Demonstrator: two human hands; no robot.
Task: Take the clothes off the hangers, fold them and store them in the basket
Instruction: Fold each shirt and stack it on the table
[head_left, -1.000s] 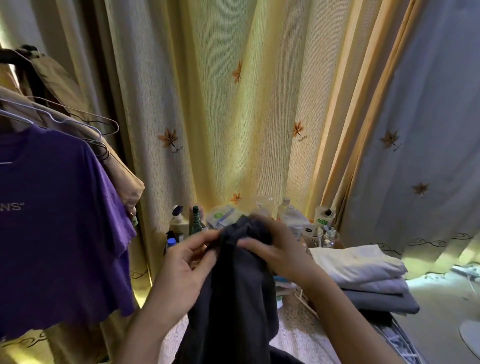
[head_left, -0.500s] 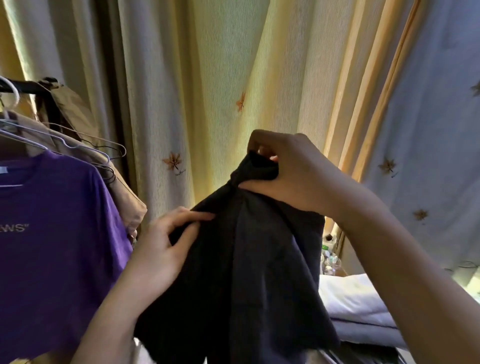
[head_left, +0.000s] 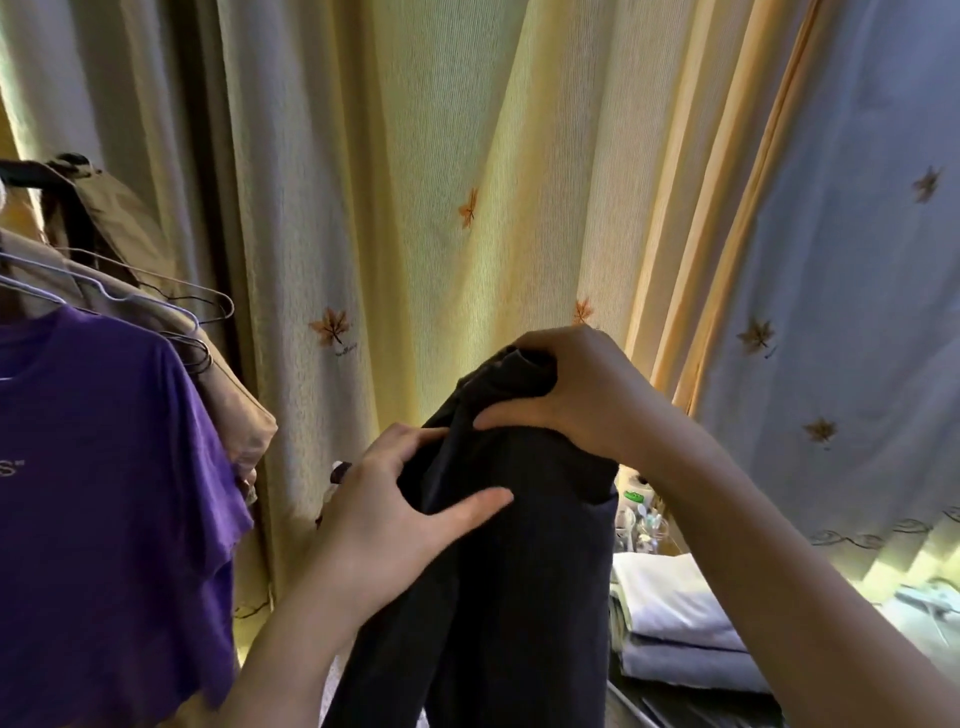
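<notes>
at the left a purple t-shirt (head_left: 104, 493) hangs beside a tan garment (head_left: 236, 415). the left hand (head_left: 405, 499) pinches a fold of the dark garment (head_left: 519, 571), thumb in front, while the right hand (head_left: 566, 395) is clamped on its bunched top, holding it up before the curtain (head_left: 415, 208). lower right, folded clothes (head_left: 675, 618) lie stacked.

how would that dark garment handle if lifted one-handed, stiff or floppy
Probably floppy: the dark garment hangs in long folds below the right hand. Likely light, since a bunched grip carries it. It could unfold if the left hand lets go.
</notes>
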